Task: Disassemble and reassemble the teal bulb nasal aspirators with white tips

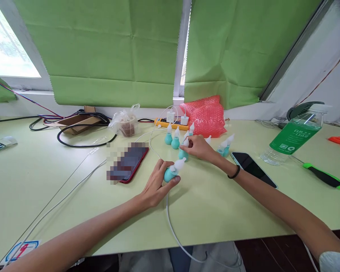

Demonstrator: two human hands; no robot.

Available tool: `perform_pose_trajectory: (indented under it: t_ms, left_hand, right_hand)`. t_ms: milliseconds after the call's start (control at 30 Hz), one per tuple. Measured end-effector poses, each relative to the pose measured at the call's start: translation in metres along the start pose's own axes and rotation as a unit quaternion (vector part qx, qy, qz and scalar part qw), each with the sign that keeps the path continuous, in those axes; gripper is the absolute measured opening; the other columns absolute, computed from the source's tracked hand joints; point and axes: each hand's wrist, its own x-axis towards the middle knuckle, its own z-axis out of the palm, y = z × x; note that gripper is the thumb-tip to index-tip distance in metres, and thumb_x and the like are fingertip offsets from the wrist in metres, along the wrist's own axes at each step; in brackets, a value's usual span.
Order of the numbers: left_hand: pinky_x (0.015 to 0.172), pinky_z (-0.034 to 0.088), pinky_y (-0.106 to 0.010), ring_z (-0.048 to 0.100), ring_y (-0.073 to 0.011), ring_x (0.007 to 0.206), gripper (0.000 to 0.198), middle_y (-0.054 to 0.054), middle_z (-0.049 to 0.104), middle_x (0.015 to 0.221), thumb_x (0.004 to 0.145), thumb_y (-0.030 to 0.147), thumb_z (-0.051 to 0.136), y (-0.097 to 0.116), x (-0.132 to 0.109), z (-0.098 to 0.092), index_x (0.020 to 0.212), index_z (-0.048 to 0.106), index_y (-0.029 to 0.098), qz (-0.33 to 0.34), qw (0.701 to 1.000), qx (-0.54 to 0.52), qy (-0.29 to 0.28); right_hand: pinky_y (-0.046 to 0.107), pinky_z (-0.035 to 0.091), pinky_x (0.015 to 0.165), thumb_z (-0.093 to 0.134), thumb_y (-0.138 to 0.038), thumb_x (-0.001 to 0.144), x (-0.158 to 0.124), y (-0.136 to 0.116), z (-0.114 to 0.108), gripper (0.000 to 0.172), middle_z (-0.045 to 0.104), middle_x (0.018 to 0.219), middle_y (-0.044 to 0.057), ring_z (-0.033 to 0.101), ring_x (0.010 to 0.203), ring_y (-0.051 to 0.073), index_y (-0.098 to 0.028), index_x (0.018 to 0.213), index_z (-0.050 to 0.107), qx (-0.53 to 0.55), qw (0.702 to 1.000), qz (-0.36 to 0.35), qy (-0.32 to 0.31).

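Observation:
My left hand (pixel 155 185) is closed around a teal squeeze bulb with a whitish nozzle, a nasal aspirator (pixel 170 173), its tip tilted up and to the right. Farther back, my right hand (pixel 200 146) pinches the nozzle of another nasal aspirator (pixel 183 154), which is upright at table level. Just behind it stand several more of the same kind, among them one nasal aspirator (pixel 175 142) and another (pixel 168 138) to its left. Beyond my right wrist are further teal bulbs (pixel 223 150), close together and partly overlapping.
A red-edged phone (pixel 134 166) lies left of my hands, a dark-screened phone (pixel 253 169) under my right forearm. A green-labelled bottle (pixel 296 136) and a screwdriver (pixel 324 175) are at right. Behind are red bubble wrap (pixel 205 117), a power strip (pixel 171 124) and a cardboard box (pixel 79 124).

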Motion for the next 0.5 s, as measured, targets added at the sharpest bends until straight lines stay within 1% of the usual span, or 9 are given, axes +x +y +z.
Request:
perform_pose_trajectory:
  t_ms: [100, 167, 233, 300, 333, 400, 433, 500]
  left_hand:
    - [0.069, 0.039, -0.027, 0.048, -0.0156, 0.076, 0.024, -0.002, 0.050, 0.082, 0.081, 0.036, 0.041, -0.003, -0.001, 0.002, 0.094, 0.047, 0.017, 0.003, 1.000, -0.006, -0.026]
    - [0.067, 0.040, -0.026, 0.050, -0.0156, 0.076, 0.026, -0.003, 0.054, 0.083, 0.081, 0.036, 0.042, -0.005, -0.001, 0.004, 0.097, 0.047, 0.017, -0.003, 0.999, -0.013, -0.035]
    - [0.066, 0.040, -0.026, 0.052, -0.0160, 0.078, 0.028, -0.003, 0.056, 0.089, 0.081, 0.036, 0.041, -0.004, -0.002, 0.004, 0.102, 0.046, 0.017, -0.001, 0.999, -0.007, -0.044]
    - [0.067, 0.040, -0.027, 0.052, -0.0168, 0.079, 0.027, -0.004, 0.057, 0.091, 0.082, 0.036, 0.040, -0.001, -0.003, 0.003, 0.100, 0.046, 0.017, 0.014, 0.998, 0.018, -0.062]
    - [0.068, 0.040, -0.027, 0.052, -0.0170, 0.077, 0.025, -0.004, 0.057, 0.087, 0.081, 0.036, 0.040, 0.000, -0.003, 0.003, 0.095, 0.048, 0.017, 0.020, 0.996, 0.037, -0.077]
    - [0.065, 0.039, -0.028, 0.051, -0.0169, 0.069, 0.021, -0.003, 0.055, 0.074, 0.079, 0.036, 0.042, 0.001, -0.003, 0.004, 0.081, 0.049, 0.016, 0.034, 0.991, 0.080, -0.103]
    - [0.063, 0.039, -0.027, 0.050, -0.0166, 0.066, 0.018, -0.002, 0.053, 0.068, 0.077, 0.034, 0.043, 0.001, -0.003, 0.004, 0.074, 0.047, 0.017, 0.040, 0.988, 0.099, -0.109]
    - [0.058, 0.037, -0.026, 0.046, -0.0155, 0.060, 0.012, -0.001, 0.047, 0.062, 0.071, 0.028, 0.045, 0.000, -0.002, 0.005, 0.064, 0.043, 0.018, 0.043, 0.985, 0.129, -0.103]
  right_hand:
    - [0.020, 0.027, 0.044, 0.054, -0.040, 0.066, 0.003, 0.006, 0.005, 0.030, 0.045, 0.048, -0.003, 0.039, 0.045, 0.007, -0.015, 0.051, 0.045, 0.016, 1.000, 0.013, 0.022]
    - [0.020, 0.028, 0.045, 0.055, -0.041, 0.065, 0.004, 0.008, 0.007, 0.031, 0.045, 0.048, -0.003, 0.040, 0.046, 0.008, -0.015, 0.052, 0.045, 0.030, 0.999, 0.023, 0.008]
    - [0.020, 0.029, 0.045, 0.056, -0.043, 0.063, 0.004, 0.010, 0.008, 0.031, 0.047, 0.049, -0.002, 0.042, 0.046, 0.008, -0.014, 0.054, 0.048, 0.038, 0.998, 0.038, -0.014]
    - [0.021, 0.031, 0.046, 0.057, -0.044, 0.063, 0.002, 0.010, 0.007, 0.031, 0.050, 0.052, -0.002, 0.044, 0.047, 0.009, -0.014, 0.064, 0.054, 0.049, 0.997, 0.045, -0.025]
    - [0.021, 0.032, 0.046, 0.057, -0.045, 0.063, 0.001, 0.009, 0.006, 0.033, 0.050, 0.052, -0.002, 0.045, 0.047, 0.009, -0.013, 0.072, 0.055, 0.055, 0.997, 0.045, -0.024]
    - [0.021, 0.034, 0.048, 0.057, -0.045, 0.064, -0.004, 0.007, 0.003, 0.039, 0.049, 0.049, -0.004, 0.045, 0.047, 0.010, -0.014, 0.088, 0.055, 0.064, 0.997, 0.041, -0.002]
    - [0.021, 0.034, 0.049, 0.056, -0.044, 0.065, -0.007, 0.005, 0.000, 0.041, 0.048, 0.048, -0.005, 0.044, 0.046, 0.009, -0.014, 0.092, 0.053, 0.064, 0.997, 0.039, 0.022]
    - [0.022, 0.034, 0.049, 0.054, -0.043, 0.068, -0.015, 0.001, -0.005, 0.038, 0.045, 0.046, -0.006, 0.041, 0.044, 0.009, -0.015, 0.093, 0.052, 0.063, 0.994, 0.029, 0.079]
